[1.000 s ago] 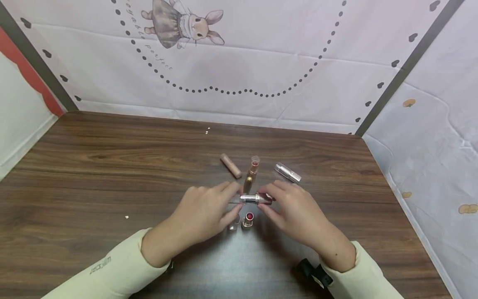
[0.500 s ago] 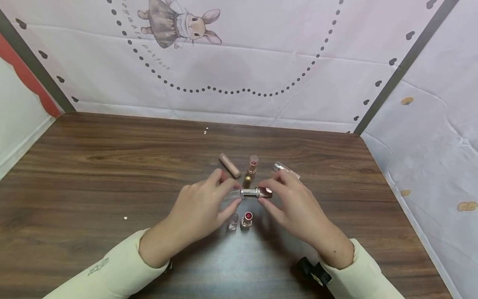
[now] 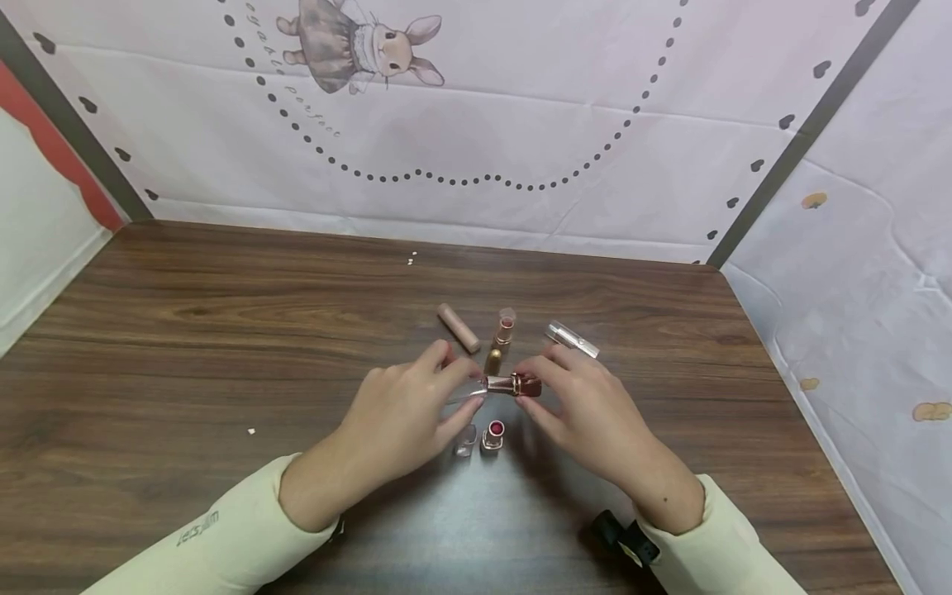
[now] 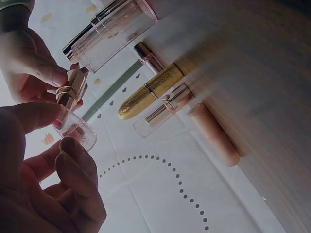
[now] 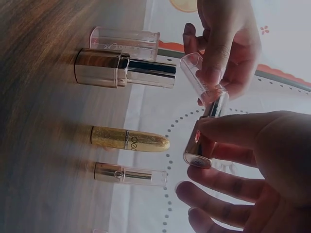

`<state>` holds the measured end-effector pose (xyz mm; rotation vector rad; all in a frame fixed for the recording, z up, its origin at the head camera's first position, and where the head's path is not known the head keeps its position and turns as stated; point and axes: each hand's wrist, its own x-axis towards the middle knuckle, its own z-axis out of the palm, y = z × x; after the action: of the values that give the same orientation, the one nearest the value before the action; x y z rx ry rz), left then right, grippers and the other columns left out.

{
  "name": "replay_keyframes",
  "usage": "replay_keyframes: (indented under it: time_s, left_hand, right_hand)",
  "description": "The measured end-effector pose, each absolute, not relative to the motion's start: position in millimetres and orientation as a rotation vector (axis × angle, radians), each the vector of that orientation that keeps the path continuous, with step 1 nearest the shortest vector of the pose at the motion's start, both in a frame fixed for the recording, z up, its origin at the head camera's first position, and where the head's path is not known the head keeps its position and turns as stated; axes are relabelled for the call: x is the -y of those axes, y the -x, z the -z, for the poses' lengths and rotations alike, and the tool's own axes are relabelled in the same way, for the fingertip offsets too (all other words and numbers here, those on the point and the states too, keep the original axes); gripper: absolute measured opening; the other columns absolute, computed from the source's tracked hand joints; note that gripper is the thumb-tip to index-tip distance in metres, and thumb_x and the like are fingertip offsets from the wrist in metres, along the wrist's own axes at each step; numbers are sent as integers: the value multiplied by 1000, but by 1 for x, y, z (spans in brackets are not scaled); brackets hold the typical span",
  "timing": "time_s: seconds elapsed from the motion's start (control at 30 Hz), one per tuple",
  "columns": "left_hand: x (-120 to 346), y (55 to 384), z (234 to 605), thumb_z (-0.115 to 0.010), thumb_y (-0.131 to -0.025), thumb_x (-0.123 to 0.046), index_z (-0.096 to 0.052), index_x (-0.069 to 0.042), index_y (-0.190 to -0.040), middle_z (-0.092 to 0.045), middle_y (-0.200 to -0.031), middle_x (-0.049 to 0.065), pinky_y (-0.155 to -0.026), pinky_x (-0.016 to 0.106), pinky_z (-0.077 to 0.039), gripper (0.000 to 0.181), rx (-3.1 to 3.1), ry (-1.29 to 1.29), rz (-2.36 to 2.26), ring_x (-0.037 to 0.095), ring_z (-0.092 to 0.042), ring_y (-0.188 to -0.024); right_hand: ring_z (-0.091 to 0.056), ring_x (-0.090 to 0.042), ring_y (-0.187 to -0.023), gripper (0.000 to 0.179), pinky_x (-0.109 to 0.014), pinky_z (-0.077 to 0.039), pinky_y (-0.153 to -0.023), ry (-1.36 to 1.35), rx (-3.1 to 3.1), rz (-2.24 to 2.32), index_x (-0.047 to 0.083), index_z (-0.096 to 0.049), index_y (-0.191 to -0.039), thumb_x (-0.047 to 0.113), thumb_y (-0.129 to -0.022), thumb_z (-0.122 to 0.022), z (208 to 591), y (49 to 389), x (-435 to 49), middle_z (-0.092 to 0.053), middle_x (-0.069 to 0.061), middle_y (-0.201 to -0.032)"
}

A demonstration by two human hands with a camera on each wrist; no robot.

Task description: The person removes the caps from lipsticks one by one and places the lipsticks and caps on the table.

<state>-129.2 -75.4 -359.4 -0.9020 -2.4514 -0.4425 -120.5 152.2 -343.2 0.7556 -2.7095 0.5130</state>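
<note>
Wooden tabletop (image 3: 223, 347) below, left hand (image 3: 397, 405) pinches clear cap (image 4: 80, 132), facing right hand (image 3: 587, 413) pinching lipstick (image 3: 502, 385).

The head camera looks forward and down at the hands (image 3: 397, 409) both wrist cameras see closer.

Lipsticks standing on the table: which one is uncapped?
The front lipstick in the head view, its clear cap beside it; the gold lipstick and the rear lipstick are both capped.
</note>
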Motion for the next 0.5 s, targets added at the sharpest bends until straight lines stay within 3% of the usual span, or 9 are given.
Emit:
replay_keyframes:
  time_s: [0.3,0.5]
  left_hand:
    - [76,132,360,-76,-84,-32,-70,-20,-107,-58,-87,-3,-41,24,-31,27,2488,903,410,8,-45,-47]
    - [76,134,363,-76,-83,-32,-70,-19,-107,-65,-88,-5,-40,26,-34,28,2495,897,374,9,-51,-48]
  right_hand:
    - [-66,-12,-83,26,-33,-54,-71,-776,2732,-530,18,-72,-106,20,-83,-82,349,123,-152,-71,5,-96]
    - [-69,-14,-86,24,-32,-54,-70,-775,2789,-577,18,-71,-109,20,-87,-79,357,128,-151,-74,5,-98]
